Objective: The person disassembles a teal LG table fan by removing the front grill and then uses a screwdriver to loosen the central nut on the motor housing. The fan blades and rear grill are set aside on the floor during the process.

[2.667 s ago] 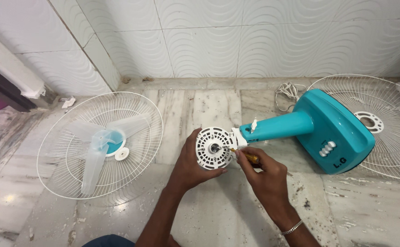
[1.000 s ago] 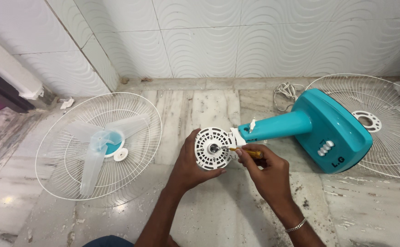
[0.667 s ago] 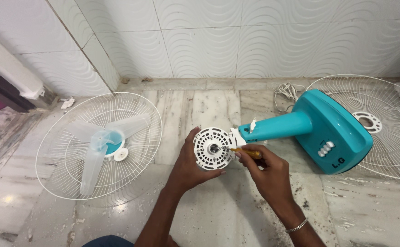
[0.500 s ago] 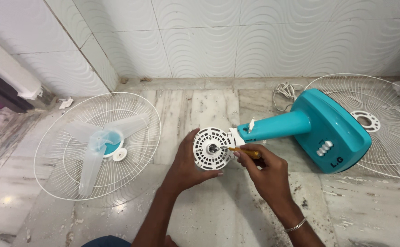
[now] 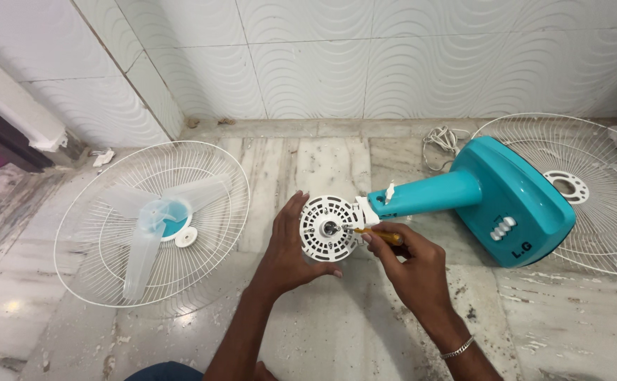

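The left hand (image 5: 289,250) cups the white motor housing (image 5: 330,228) lying on the marble floor (image 5: 337,331); the right hand (image 5: 409,262) pinches a yellow-handled screwdriver (image 5: 378,233), tip against the housing's face.

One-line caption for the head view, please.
Left hand steadies a teal fan's white motor housing while right hand applies a screwdriver; two grilles lie beside.
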